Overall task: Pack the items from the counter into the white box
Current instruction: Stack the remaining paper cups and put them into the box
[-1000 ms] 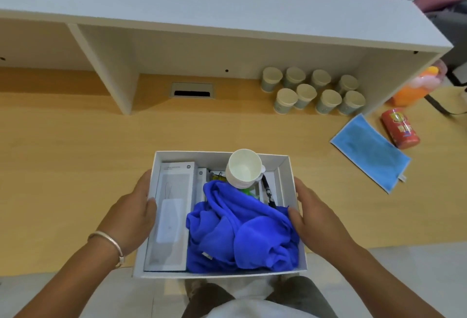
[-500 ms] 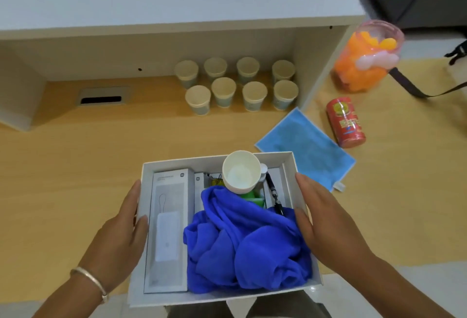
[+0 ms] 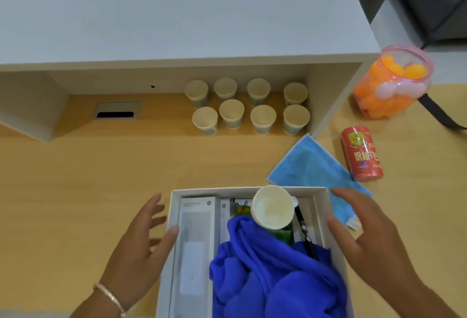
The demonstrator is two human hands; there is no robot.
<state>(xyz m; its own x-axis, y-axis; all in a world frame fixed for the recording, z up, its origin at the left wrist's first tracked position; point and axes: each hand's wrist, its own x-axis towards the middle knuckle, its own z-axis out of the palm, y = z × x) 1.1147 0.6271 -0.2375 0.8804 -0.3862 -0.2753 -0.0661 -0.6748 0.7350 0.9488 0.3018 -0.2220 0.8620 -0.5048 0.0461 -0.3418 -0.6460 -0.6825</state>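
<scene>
White box (image 3: 249,189) sits at the bench (image 3: 75,178) front edge. Our left hand (image 3: 141,239) and right hand (image 3: 366,237) flank it, spread open, holding nothing. We judge the paper cup (image 3: 273,207), perched tilted on the blue cloth (image 3: 273,279), could tumble if jostled.

White box (image 3: 322,206): near end cut off by the bottom edge; front wall not in view.
Blue towel (image 3: 275,274): lower part runs out of frame; it covers whatever lies beneath it.
Green item (image 3: 281,233): mostly hidden under the paper cup (image 3: 273,207) and towel; identity cannot be told.
Black pen-like object (image 3: 305,235): lower end buried in the towel.
Flat white carton (image 3: 193,254): print too small to read; bottom end cut off.
Light blue cloth (image 3: 310,166): near corner hidden behind the right hand (image 3: 374,239).
Both forearms: cut off at the bottom edge.
Black strap (image 3: 439,113): runs out past the right edge.
</scene>
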